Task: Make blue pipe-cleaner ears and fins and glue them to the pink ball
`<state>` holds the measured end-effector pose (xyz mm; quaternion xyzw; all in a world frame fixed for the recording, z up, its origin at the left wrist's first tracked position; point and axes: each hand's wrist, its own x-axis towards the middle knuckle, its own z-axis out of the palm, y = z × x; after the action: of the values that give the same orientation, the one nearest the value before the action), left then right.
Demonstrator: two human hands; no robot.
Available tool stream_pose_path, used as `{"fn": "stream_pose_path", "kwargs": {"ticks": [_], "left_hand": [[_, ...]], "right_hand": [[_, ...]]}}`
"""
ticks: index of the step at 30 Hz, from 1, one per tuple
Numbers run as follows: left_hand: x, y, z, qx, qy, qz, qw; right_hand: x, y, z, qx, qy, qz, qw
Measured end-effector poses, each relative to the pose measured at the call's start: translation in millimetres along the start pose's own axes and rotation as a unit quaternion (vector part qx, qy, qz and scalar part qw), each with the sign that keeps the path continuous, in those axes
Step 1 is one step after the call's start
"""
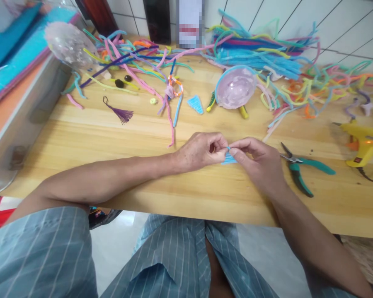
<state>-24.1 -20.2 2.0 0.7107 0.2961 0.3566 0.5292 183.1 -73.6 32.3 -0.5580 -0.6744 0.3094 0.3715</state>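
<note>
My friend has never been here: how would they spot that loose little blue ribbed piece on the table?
On the pale wooden table, look beyond the bare left hand and bare right hand to the glossy, pale-purple, blue-rimmed bowl shape. To its left lies the small, light-blue, ribbed, roughly triangular piece. Unlike the blue striped piece partly hidden by the hands, it is untouched.

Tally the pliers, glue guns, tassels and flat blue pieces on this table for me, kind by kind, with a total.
Pliers: 1
Yellow glue gun: 1
Purple tassel: 1
Flat blue pieces: 2 (loose piece; striped piece at the left hand and right hand)
Total: 5
</note>
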Motion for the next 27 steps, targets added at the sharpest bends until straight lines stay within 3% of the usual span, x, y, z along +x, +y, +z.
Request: {"fn": "stream_pose_path", "kwargs": {"ticks": [5,8,10,13,16,20,23,27], "left_hand": [[5,-2,-3.9,-0.016,0.035,0.018,0.999],[8,-4,-8.2,0.002,0.056,0.041,0.998],[10,-8,-11.3,0.033,0.099,0.061,0.993],[13,-12,-15.3,0.096,0.133,0.071,0.984],[18,-9,-16.9,0.148,0.13,0.074,0.978],[20,7,-18.0,0.196,0.097,0.099,0.971],[10,17,-20.7,0.284,0.024,0.101,0.953],[-19,24,-20.3,0.471,-0.092,0.072,0.874]], "right_hand": [[2,13,3,0.041,-0.002,0.002,0.999],[4,21,1,-0.077,0.051,-0.072,0.993],[5,23,0,-0.201,0.083,-0.15,0.965],[4,21,2,-0.332,0.046,-0.21,0.919],[2,18,9,-0.377,-0.019,-0.218,0.9],[0,17,14,-0.395,-0.032,-0.245,0.885],[-1,19,16,-0.401,-0.037,-0.27,0.875],[-3,22,16,-0.392,-0.046,-0.276,0.876]]}}
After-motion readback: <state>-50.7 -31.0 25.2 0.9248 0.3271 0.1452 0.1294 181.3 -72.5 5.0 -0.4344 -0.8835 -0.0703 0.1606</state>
